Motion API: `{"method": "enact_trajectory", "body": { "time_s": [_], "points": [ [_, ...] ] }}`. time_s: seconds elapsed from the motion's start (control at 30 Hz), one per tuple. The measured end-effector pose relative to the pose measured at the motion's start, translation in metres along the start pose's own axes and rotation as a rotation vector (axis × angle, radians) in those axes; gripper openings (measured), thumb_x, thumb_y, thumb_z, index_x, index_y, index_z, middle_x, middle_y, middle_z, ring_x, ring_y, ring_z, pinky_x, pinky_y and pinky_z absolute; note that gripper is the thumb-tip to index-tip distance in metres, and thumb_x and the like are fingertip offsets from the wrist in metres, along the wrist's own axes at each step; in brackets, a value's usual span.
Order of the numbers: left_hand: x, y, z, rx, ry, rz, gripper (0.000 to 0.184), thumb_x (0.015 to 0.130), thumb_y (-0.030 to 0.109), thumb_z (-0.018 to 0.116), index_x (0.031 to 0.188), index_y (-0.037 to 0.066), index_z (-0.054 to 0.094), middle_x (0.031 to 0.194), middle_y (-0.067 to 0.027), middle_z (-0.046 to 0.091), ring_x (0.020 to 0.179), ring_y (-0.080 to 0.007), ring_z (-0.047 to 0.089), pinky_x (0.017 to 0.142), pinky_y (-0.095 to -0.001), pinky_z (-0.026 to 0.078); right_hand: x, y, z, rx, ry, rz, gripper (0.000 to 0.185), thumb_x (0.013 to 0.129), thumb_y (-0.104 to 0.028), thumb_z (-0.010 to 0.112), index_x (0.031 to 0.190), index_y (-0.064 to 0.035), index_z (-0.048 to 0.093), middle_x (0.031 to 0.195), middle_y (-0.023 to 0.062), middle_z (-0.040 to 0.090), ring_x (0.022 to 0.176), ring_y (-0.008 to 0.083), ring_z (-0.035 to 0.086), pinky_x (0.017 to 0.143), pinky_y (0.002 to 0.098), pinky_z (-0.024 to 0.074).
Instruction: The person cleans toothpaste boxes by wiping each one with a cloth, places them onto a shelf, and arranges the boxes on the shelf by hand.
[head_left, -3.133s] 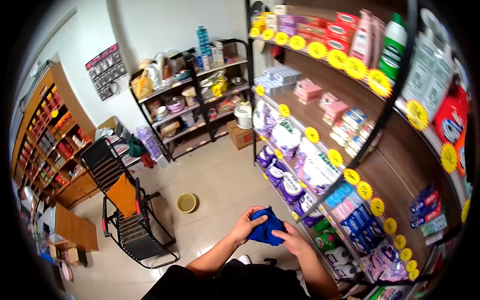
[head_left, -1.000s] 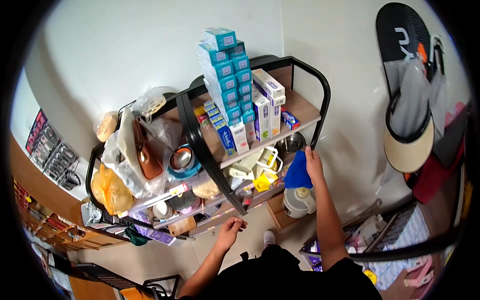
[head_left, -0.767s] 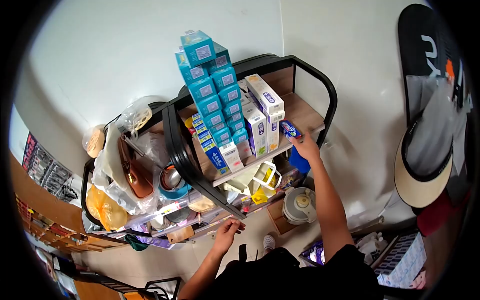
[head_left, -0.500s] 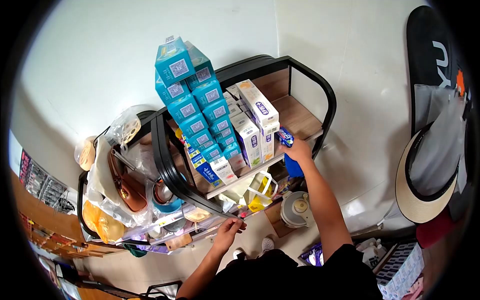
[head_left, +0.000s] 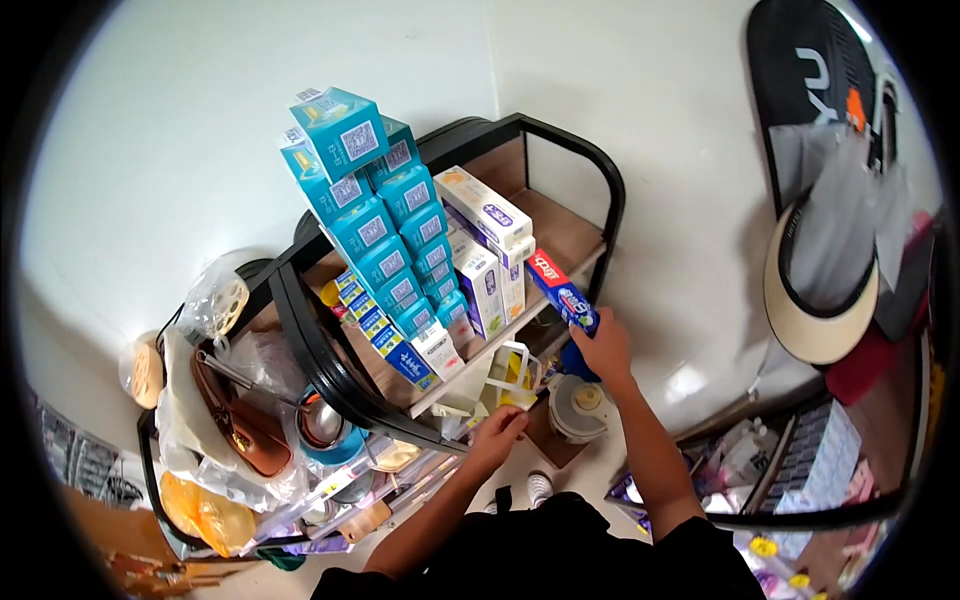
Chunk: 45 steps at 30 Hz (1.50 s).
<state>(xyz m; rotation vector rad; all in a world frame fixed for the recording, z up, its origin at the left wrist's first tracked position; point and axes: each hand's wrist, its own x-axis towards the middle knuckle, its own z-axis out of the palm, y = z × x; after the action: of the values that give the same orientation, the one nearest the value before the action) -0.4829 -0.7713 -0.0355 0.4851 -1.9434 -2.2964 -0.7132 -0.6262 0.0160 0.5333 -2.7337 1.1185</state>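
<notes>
My right hand (head_left: 604,345) grips the lower end of a blue and red toothpaste box (head_left: 562,292), which is tilted upright just in front of the shelf. Beside it, white and purple boxes (head_left: 487,215) are stacked on the wooden shelf (head_left: 565,225). To their left rises a tall double stack of teal boxes (head_left: 372,232) with printed codes. Small blue and yellow boxes (head_left: 372,322) line the shelf's left side. My left hand (head_left: 500,432) hangs below the shelf's front edge, near a white bag (head_left: 508,375). Its fingers are curled together, and anything between them is hidden.
Left of the shelf, a lower rack holds a brown handbag (head_left: 240,415), plastic bags and a blue pot (head_left: 330,430). A round pale appliance (head_left: 578,408) stands on the floor below. On the right wall hang a black racket bag (head_left: 812,75) and a visor hat (head_left: 822,335).
My right hand has drawn the toothpaste box out so more of it shows. My left hand has moved up toward the white bag. The view has shifted somewhat.
</notes>
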Motion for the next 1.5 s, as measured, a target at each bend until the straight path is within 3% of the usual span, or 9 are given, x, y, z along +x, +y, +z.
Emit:
{"method": "enact_trajectory", "body": {
  "time_s": [0.23, 0.37, 0.6, 0.83, 0.97, 1.1, 1.13, 1.23, 1.5],
  "points": [
    [0.019, 0.034, 0.046, -0.279, -0.129, -0.144, 0.053, 0.107, 0.034, 0.047, 0.148, 0.008, 0.027, 0.133, -0.0146, 0.053, 0.125, -0.0234, 0.054, 0.105, -0.0365, 0.045, -0.163, -0.05, -0.061, 0.028, 0.05, 0.196, 0.049, 0.084, -0.039, 0.075, 0.114, -0.0041, 0.056, 0.086, 0.0197, 0.071, 0.078, 0.0402, 0.07, 0.071, 0.0484, 0.0544],
    [0.017, -0.014, 0.062, -0.788, -0.466, -0.245, 0.05, 0.109, 0.042, 0.037, 0.147, 0.01, 0.027, 0.135, -0.0142, 0.052, 0.125, -0.0271, 0.056, 0.106, -0.0441, 0.045, -0.245, -0.08, -0.073, 0.163, 0.086, 0.354, 0.049, 0.083, -0.036, 0.078, 0.113, -0.0042, 0.056, 0.074, 0.0131, 0.07, 0.067, 0.0298, 0.071, 0.062, 0.039, 0.0548],
    [-0.059, -0.006, 0.092, -0.833, -0.502, -0.331, 0.053, 0.105, 0.053, 0.037, 0.13, 0.009, 0.052, 0.111, -0.0096, 0.065, 0.101, -0.0232, 0.065, 0.09, -0.0392, 0.053, -0.365, -0.056, -0.085, 0.676, -0.008, 0.775, 0.084, 0.081, -0.044, 0.083, 0.141, 0.0016, 0.046, 0.113, 0.0195, 0.068, 0.099, 0.0234, 0.068, 0.085, 0.0345, 0.0533],
    [-0.107, 0.011, 0.115, -0.718, -0.727, -0.617, 0.058, 0.103, 0.058, 0.041, 0.118, 0.005, 0.061, 0.101, -0.0094, 0.069, 0.088, -0.0207, 0.068, 0.078, -0.0353, 0.057, -0.465, -0.077, -0.141, 1.48, 0.339, 0.824, 0.031, 0.093, -0.017, 0.07, 0.12, -0.004, 0.063, 0.114, 0.0073, 0.067, 0.1, 0.0157, 0.064, 0.091, 0.0322, 0.0506],
    [-0.155, 0.012, 0.148, -0.546, -0.823, -0.761, 0.058, 0.102, 0.058, 0.043, 0.116, 0.005, 0.062, 0.099, -0.0091, 0.071, 0.087, -0.0203, 0.069, 0.075, -0.035, 0.058, -0.47, -0.103, -0.155, 1.131, 1.072, 0.598, 0.033, 0.09, -0.003, 0.067, 0.12, -0.0095, 0.057, 0.104, 0.0021, 0.066, 0.097, 0.0132, 0.063, 0.089, 0.0307, 0.0495],
    [-0.212, -0.007, 0.19, -0.599, -0.984, -0.946, 0.065, 0.101, 0.061, 0.046, 0.135, 0.007, 0.056, 0.114, -0.008, 0.07, 0.094, -0.02, 0.071, 0.084, -0.0361, 0.059, -0.51, -0.075, -0.169, 0.131, 0.757, 0.114, 0.044, 0.082, -0.007, 0.074, 0.123, -0.0088, 0.059, 0.14, 0.0179, 0.052, 0.133, 0.0371, 0.047, 0.109, 0.0475, 0.0393],
    [-0.225, -0.006, 0.196, -0.753, -1.17, -0.943, 0.061, 0.103, 0.053, 0.047, 0.142, 0.006, 0.051, 0.136, -0.0118, 0.061, 0.118, -0.0253, 0.064, 0.102, -0.0402, 0.052, -0.516, -0.081, -0.187, -0.007, 0.577, 0.089, 0.042, 0.08, -0.009, 0.076, 0.119, -0.0083, 0.062, 0.144, 0.0214, 0.048, 0.137, 0.0433, 0.043, 0.111, 0.0516, 0.0365],
    [-0.259, -0.018, 0.222, -0.312, -1.331, 0.056, 0.054, 0.107, 0.034, 0.044, 0.153, 0.007, 0.035, 0.154, -0.0116, 0.042, 0.14, -0.0266, 0.045, 0.117, -0.0416, 0.036, -0.546, -0.091, -0.21, -0.134, 0.399, 0.164, 0.046, 0.078, -0.029, 0.083, 0.118, -0.0136, 0.069, 0.155, 0.0225, 0.037, 0.147, 0.0515, 0.024, 0.116, 0.0579, 0.0275],
    [-0.367, -0.057, 0.295, -0.516, -1.338, -0.561, 0.053, 0.108, 0.03, 0.041, 0.156, 0.009, 0.031, 0.157, -0.0082, 0.039, 0.141, -0.0235, 0.043, 0.118, -0.039, 0.035, -0.652, -0.052, -0.268, -0.224, 0.446, 0.191, 0.038, 0.087, -0.023, 0.073, 0.124, -0.0148, 0.069, 0.15, 0.0135, 0.048, 0.143, 0.0461, 0.035, 0.115, 0.0545, 0.034]
  ]
}}
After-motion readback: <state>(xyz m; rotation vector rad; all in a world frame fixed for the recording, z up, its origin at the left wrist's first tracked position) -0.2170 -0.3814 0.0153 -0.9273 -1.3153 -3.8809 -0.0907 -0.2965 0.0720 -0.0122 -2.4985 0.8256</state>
